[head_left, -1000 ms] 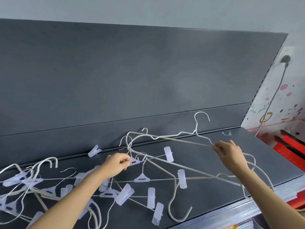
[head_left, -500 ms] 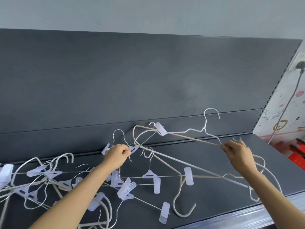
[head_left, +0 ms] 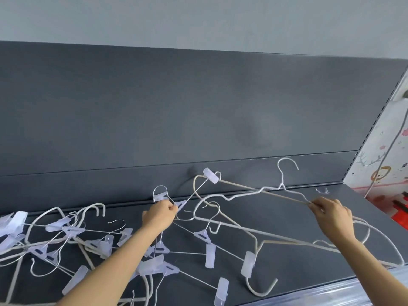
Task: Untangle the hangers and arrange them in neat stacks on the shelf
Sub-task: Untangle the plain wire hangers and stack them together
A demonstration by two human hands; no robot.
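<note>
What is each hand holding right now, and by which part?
The left hand pinches a clip hanger at its central plastic piece. The right hand pinches the white wire hanger on its sloping shoulder.
</note>
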